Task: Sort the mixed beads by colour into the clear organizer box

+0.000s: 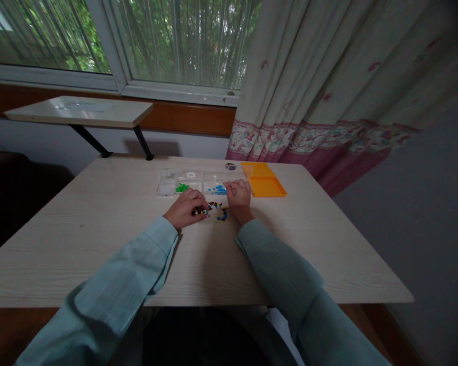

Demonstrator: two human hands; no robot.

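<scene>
A loose pile of small coloured pieces [215, 205], dark brown, yellow, blue and pale, lies on the table. Over its left side rests my left hand [185, 207], fingers bent and apart, with pieces showing between thumb and forefinger. My right hand [239, 197] hovers at the right end of a clear compartment box [167, 178], thumb and fingertips brought together in a pinch. Whatever it holds is too small to make out. Inside the box, green pieces [182, 187] fill one compartment and blue pieces [218, 189] lie in another, close to my right fingertips.
An orange plastic case [267, 187] lies open right of the clear box. Behind the box is a small round object [230, 166]. A raised shelf [80, 111] on black legs stands at the table's back left. A curtain [290, 101] hangs behind the right side.
</scene>
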